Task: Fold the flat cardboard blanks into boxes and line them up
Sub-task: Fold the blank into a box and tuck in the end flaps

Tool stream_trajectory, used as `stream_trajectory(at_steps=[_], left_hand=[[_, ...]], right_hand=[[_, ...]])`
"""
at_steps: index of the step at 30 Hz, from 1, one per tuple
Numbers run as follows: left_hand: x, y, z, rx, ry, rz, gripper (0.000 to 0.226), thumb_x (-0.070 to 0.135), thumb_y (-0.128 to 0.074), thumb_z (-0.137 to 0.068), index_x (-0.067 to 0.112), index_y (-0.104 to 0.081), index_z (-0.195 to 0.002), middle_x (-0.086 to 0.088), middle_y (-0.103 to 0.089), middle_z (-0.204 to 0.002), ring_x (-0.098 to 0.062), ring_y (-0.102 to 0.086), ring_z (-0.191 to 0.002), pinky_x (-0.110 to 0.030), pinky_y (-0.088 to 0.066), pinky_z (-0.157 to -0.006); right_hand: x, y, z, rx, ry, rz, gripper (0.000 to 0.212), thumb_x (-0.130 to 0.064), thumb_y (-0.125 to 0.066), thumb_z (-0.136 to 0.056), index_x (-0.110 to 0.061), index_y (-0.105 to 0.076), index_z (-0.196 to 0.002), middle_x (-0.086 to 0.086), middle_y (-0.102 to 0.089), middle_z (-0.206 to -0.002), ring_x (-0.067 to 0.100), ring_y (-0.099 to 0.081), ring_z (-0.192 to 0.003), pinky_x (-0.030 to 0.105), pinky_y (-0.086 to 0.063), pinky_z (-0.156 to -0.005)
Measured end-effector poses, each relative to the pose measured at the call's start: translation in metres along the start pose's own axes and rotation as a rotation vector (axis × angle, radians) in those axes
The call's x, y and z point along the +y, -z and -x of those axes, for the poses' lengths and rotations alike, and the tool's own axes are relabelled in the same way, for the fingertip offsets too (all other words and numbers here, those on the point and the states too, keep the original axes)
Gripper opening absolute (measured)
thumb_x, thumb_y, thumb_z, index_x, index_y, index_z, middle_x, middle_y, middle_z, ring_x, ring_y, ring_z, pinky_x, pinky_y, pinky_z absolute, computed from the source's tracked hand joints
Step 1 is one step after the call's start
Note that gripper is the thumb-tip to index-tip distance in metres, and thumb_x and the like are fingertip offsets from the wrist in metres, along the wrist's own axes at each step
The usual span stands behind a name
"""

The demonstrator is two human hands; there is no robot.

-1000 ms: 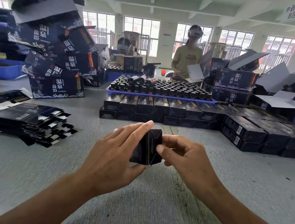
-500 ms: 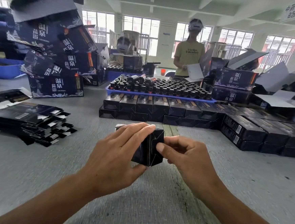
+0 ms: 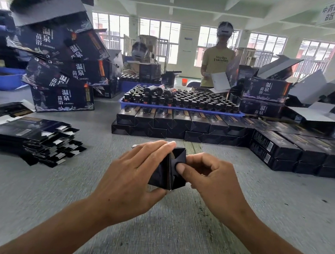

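Above table (image 3: 275, 225): left hand (image 3: 130, 184) gripping box (image 3: 171, 169), right hand (image 3: 214, 180) thumb pressing end flap shut. Next, likely: seat flap, add to row (image 3: 183, 121).

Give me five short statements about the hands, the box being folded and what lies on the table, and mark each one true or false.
1. Both hands, left hand and right hand, are on the small black box. True.
2. The stack of flat blanks lies to the person's right. False: it lies to the left.
3. The right thumb presses on the box's end flaps. True.
4. The blue tray holds folded boxes. False: it holds dark bottles.
5. The finished boxes stand in rows in front of the tray. True.
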State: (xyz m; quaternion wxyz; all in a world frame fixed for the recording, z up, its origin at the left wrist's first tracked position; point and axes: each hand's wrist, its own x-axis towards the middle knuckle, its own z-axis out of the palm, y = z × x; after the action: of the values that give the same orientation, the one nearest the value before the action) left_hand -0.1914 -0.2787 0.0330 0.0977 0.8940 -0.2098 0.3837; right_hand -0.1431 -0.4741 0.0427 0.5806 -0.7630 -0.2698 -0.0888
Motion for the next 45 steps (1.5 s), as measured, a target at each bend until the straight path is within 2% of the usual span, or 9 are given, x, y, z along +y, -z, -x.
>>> stream_trajectory(at_steps=[8, 15, 25, 30, 34, 37, 39, 42, 45], left_hand=[[0.0, 0.001, 0.0, 0.021, 0.019, 0.038, 0.087, 0.058, -0.057, -0.081, 0.019, -0.029, -0.152, 0.005, -0.044, -0.145, -0.012, -0.046, -0.128, -0.033, -0.049, -0.098], [-0.002, -0.003, -0.001, -0.017, -0.063, -0.044, 0.082, 0.054, -0.057, -0.084, 0.016, -0.032, -0.152, 0.002, -0.049, -0.145, -0.016, -0.045, -0.133, -0.033, -0.044, -0.105], [-0.004, -0.001, 0.001, -0.003, 0.039, 0.073, 0.09, 0.056, -0.064, -0.08, 0.021, -0.027, -0.154, 0.004, -0.047, -0.147, -0.01, -0.045, -0.131, -0.027, -0.041, -0.102], [-0.003, -0.006, 0.001, -0.038, -0.061, 0.026, 0.087, 0.04, -0.07, -0.083, 0.02, -0.028, -0.156, 0.006, -0.042, -0.155, -0.014, -0.033, -0.147, -0.04, -0.039, -0.114], [-0.003, -0.01, 0.001, -0.043, -0.151, -0.012, 0.093, 0.012, -0.07, -0.077, 0.022, -0.024, -0.157, 0.005, -0.029, -0.163, -0.02, -0.018, -0.154, -0.046, -0.024, -0.122], [-0.005, -0.01, 0.001, 0.12, -0.002, 0.007, 0.076, 0.01, -0.069, -0.08, 0.014, -0.038, -0.15, -0.006, -0.04, -0.157, -0.024, -0.031, -0.148, -0.053, -0.036, -0.115], [-0.007, -0.006, -0.001, 0.22, 0.235, 0.103, 0.058, 0.022, -0.064, -0.093, 0.015, -0.043, -0.146, -0.002, -0.046, -0.149, -0.015, -0.041, -0.138, -0.043, -0.042, -0.109], [-0.009, 0.004, -0.007, 0.114, 0.637, 0.547, 0.073, 0.055, -0.061, -0.086, 0.032, -0.035, -0.15, 0.018, -0.056, -0.133, 0.008, -0.055, -0.114, -0.017, -0.046, -0.09], [-0.011, 0.004, -0.009, 0.02, 0.71, 0.924, 0.066, 0.055, -0.062, -0.081, 0.037, -0.046, -0.143, 0.017, -0.07, -0.12, 0.006, -0.065, -0.107, -0.01, -0.054, -0.076]], right_hand=[[-0.002, 0.009, -0.004, -0.079, -0.083, -0.151, 0.013, -0.025, -0.077, -0.084, -0.019, -0.074, -0.096, -0.002, -0.077, -0.086, 0.01, -0.07, -0.07, 0.023, -0.056, -0.062], [-0.001, -0.002, -0.001, 0.044, 0.005, 0.148, 0.008, -0.031, -0.077, -0.082, -0.027, -0.071, -0.086, -0.013, -0.073, -0.08, 0.005, -0.07, -0.075, 0.017, -0.056, -0.067], [0.002, 0.011, -0.006, -0.105, -0.074, -0.114, 0.021, -0.031, -0.076, -0.085, -0.02, -0.074, -0.103, -0.004, -0.077, -0.093, 0.013, -0.074, -0.082, 0.022, -0.056, -0.064], [0.003, 0.007, -0.003, -0.143, -0.064, -0.051, 0.065, -0.056, -0.079, -0.074, -0.037, -0.057, -0.133, -0.013, -0.071, -0.107, 0.006, -0.072, -0.095, 0.02, -0.058, -0.074], [0.008, 0.004, -0.005, -0.115, -0.1, -0.017, 0.058, -0.043, -0.078, -0.083, -0.037, -0.054, -0.135, -0.007, -0.072, -0.109, 0.007, -0.071, -0.097, 0.026, -0.06, -0.078], [0.012, 0.009, -0.011, -0.051, -0.227, -0.163, 0.059, -0.032, -0.075, -0.068, -0.032, -0.058, -0.126, -0.002, -0.075, -0.099, 0.011, -0.073, -0.088, 0.023, -0.057, -0.07], [0.016, 0.013, -0.014, -0.068, -0.283, -0.259, 0.056, -0.025, -0.073, -0.063, -0.027, -0.062, -0.118, 0.0, -0.076, -0.095, 0.016, -0.073, -0.088, 0.025, -0.056, -0.071], [0.02, 0.012, -0.015, -0.135, -0.32, -0.303, 0.052, -0.018, -0.075, -0.06, -0.02, -0.064, -0.111, 0.002, -0.076, -0.097, 0.023, -0.074, -0.095, 0.035, -0.061, -0.081], [0.02, 0.008, -0.012, -0.203, -0.311, -0.186, 0.054, -0.02, -0.079, -0.059, -0.019, -0.065, -0.11, -0.001, -0.077, -0.1, 0.019, -0.074, -0.095, 0.04, -0.06, -0.088]])
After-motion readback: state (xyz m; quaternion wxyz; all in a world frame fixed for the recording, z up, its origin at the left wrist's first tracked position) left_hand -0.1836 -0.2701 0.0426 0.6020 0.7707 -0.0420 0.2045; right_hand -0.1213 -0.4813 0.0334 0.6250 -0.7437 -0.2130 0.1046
